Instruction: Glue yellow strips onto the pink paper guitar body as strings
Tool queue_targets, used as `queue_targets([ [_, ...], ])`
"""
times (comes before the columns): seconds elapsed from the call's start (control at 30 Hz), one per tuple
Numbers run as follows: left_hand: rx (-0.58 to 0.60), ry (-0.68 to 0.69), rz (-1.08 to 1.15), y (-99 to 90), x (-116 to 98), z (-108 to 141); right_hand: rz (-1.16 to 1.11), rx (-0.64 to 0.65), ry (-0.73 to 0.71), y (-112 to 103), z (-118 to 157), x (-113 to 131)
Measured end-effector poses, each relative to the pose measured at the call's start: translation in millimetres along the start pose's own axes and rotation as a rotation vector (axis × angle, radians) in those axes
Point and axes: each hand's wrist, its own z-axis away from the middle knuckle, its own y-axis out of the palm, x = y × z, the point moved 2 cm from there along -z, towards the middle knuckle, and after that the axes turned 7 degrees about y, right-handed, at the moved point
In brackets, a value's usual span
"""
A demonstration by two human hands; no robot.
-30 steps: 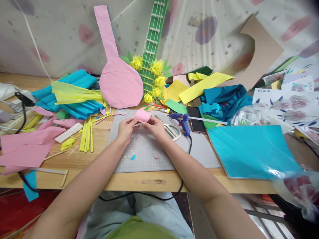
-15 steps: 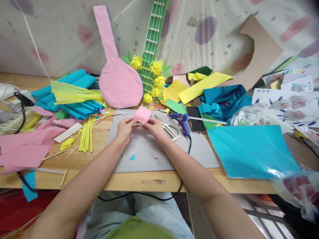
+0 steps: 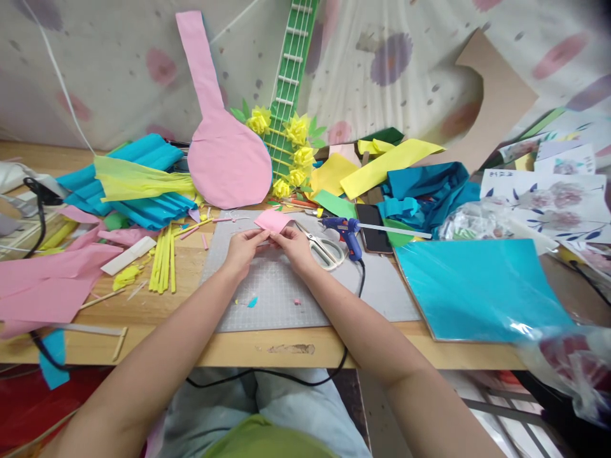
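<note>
Pinching a small piece of pink paper (image 3: 273, 221) by its near edge, thumb and fingertips of the left hand (image 3: 242, 253) and right hand (image 3: 292, 247) side by side, in a closed grip. Looks smooth, pale and roughly four-sided, and seems to tilt away a little, though hard to judge with fingers covering the near edge. Sits over the far part of a gridded grey cutting mat (image 3: 277, 315), in the middle of the wooden table (image 3: 401, 346). Has scissors (image 3: 326, 250) just to the right, then a blue glue gun (image 3: 346, 232) and a dark phone (image 3: 373, 230). Lies well apart from the yellow strips (image 3: 163, 262) at left. Faces an upright pink guitar-shaped cutout (image 3: 230, 162), beside a green stringed instrument (image 3: 286, 102) trimmed with yellow flowers (image 3: 298, 129), before a flower-printed curtain (image 3: 353, 70).
</note>
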Motion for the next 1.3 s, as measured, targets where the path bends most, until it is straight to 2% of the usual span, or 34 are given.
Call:
queue_targets([
  [0.1, -0.039, 0.005, 0.007, -1.8, 1.0, -1.7, 0.14, 0.005, -0.044, 0.0, -2.7, -0.7],
  [0.2, -0.079, 0.021, 0.019, -2.7, -1.2, -1.9, 0.328, 0.068, -0.065, -8.4, 0.5, 10.3],
  [0.27, -0.099, 0.015, 0.031, -3.5, -3.1, -1.6, 0.571, 0.066, -0.066, -22.9, 8.2, 25.1],
  [0.33, -0.099, -0.002, 0.061, -4.6, -4.1, -2.0, 0.954, 0.021, -0.087, -43.1, 19.3, 41.4],
  [0.43, -0.093, -0.012, 0.118, -6.9, -4.1, -4.2, 1.429, -0.086, 0.01, -75.0, 35.1, 54.6],
  [0.5, -0.09, -0.013, 0.134, -8.1, -3.7, -5.8, 1.587, -0.093, 0.045, -87.2, 41.7, 53.2],
  [0.57, -0.094, -0.016, 0.137, -8.6, -3.7, -6.7, 1.668, -0.075, 0.058, -89.7, 44.1, 45.8],
  [0.7, -0.098, -0.024, 0.125, -8.6, -5.6, -5.5, 1.704, -0.149, 0.059, -81.2, 40.5, 32.6],
  [0.8, -0.105, -0.025, 0.111, -9.7, -7.3, -4.6, 1.613, -0.174, 0.054, -79.8, 37.2, 30.8],
  [0.93, -0.136, -0.032, 0.117, -12.8, -7.2, -6.7, 1.27, -0.135, 0.05, -91.2, 36.8, 31.6],
  [1.07, -0.17, -0.019, 0.121, -15.5, -6.6, -9.4, 0.974, -0.1, -0.059, -98.4, 39.6, 33.7],
  [1.2, -0.153, 0.013, 0.115, -15.2, -6.4, -8.9, 1.029, 0.003, -0.165, -91.3, 46.6, 38.5],
  [1.3, -0.123, 0.034, 0.11, -13.0, -5.9, -7.0, 1.129, 0.118, -0.168, -83.1, 50.6, 39.4],
])
